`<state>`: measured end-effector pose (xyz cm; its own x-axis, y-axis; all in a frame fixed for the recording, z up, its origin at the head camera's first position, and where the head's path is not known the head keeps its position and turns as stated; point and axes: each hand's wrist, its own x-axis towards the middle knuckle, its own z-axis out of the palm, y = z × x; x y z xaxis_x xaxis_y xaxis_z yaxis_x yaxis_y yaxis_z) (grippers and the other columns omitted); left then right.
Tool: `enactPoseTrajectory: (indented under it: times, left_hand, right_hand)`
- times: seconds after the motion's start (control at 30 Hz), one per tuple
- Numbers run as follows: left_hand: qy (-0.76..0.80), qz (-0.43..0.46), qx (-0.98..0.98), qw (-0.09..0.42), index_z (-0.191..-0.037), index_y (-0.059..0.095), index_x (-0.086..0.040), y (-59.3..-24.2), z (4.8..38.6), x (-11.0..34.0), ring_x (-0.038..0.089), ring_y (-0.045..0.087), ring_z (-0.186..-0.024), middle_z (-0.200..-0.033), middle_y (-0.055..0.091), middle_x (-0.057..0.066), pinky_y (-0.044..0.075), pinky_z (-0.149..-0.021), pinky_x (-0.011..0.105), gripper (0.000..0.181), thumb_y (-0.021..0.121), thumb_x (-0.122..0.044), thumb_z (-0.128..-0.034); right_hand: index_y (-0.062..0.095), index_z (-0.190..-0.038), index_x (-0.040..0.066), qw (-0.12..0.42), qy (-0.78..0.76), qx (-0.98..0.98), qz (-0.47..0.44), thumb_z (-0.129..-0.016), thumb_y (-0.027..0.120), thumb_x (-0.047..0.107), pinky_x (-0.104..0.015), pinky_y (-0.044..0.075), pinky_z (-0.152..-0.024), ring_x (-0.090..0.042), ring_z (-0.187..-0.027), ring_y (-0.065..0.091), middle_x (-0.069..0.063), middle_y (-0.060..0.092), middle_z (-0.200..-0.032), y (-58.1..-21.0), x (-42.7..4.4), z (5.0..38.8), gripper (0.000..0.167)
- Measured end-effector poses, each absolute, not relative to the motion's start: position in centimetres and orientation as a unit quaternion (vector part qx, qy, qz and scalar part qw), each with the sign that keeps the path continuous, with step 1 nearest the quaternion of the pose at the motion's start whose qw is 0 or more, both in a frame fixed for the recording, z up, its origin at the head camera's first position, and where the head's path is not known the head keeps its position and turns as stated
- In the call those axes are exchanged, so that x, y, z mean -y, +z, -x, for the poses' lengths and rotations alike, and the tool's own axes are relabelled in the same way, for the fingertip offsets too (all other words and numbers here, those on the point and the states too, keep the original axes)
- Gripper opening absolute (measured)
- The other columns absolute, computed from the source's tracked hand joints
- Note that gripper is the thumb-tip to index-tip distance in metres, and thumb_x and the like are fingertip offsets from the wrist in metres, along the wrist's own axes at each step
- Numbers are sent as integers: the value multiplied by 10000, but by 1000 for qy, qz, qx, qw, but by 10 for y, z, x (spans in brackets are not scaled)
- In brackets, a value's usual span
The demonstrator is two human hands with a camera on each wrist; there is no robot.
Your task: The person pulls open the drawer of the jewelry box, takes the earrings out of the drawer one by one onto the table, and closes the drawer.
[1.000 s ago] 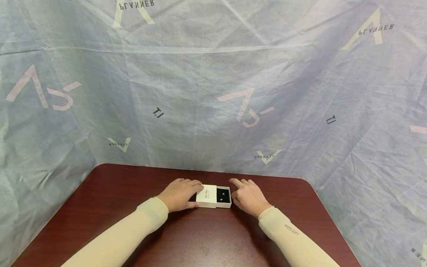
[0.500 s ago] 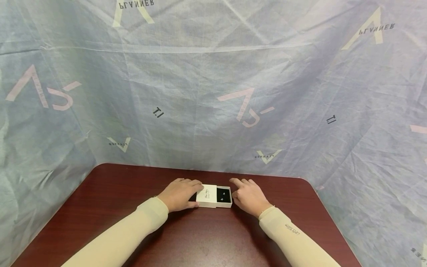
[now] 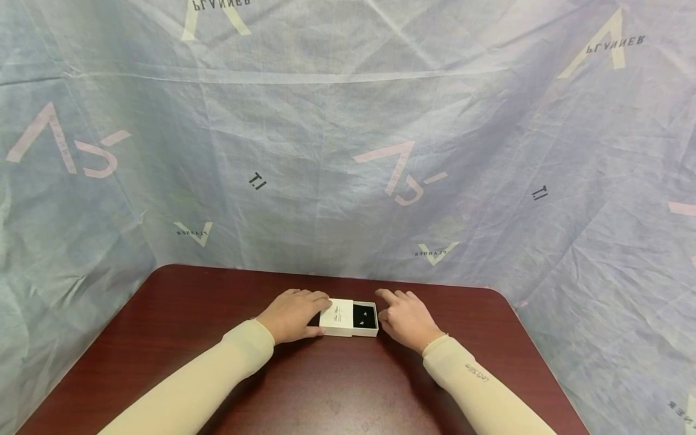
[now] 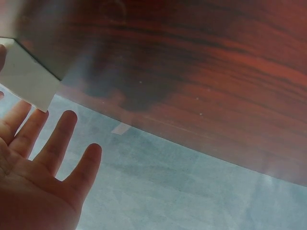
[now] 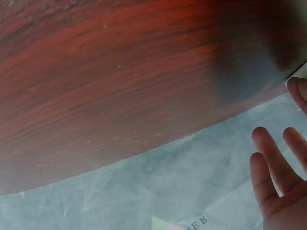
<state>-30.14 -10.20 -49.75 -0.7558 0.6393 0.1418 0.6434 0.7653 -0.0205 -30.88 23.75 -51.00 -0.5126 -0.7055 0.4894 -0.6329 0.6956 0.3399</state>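
Note:
A small white box (image 3: 337, 317) with dark lettering lies on the table, its inner tray (image 3: 365, 332) sticking out to the right. On the tray's black insert sit two small star-shaped pieces (image 3: 365, 314). My left hand (image 3: 288, 315) holds the sleeve's left end, thumb at the near side and fingers over the far side; the left wrist view shows the box (image 4: 29, 79) between them. Beside the tray's right end is my right hand (image 3: 408, 320), index finger extended. In the right wrist view its fingertips (image 5: 294, 87) meet the box corner (image 5: 301, 73); the contact is mostly hidden.
The dark red wooden table (image 3: 348, 386) has rounded far corners. Grey-blue fabric (image 3: 304, 151) with printed letters hangs behind it and along both sides.
The tray has slid very slightly to the right out of the sleeve, and my right hand has shifted a little with it. My left hand stays on the sleeve.

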Motion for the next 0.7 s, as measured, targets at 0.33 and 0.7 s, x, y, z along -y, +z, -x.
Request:
enactPoseTrajectory:
  times: [0.33,0.7]
  left_hand:
    - [-17,342,937,66,-1585,726,-201,-498,303,102,292,740,-1491,-1656,722,8,590,-1283,583,614,879,-500,-1070]
    - [-16,343,937,66,-1590,728,-201,-499,303,102,298,734,-1505,-1664,722,16,591,-1282,589,620,874,-511,-1073]
  right_hand:
    - [928,-876,281,285,-54,881,-374,-862,1003,187,-392,548,-758,-286,-932,758,-76,821,-1401,-508,-242,307,120]
    - [935,-985,232,271,-45,895,-353,-887,1024,237,-453,625,-839,-315,-1018,807,-87,818,-1422,-498,-247,307,132]
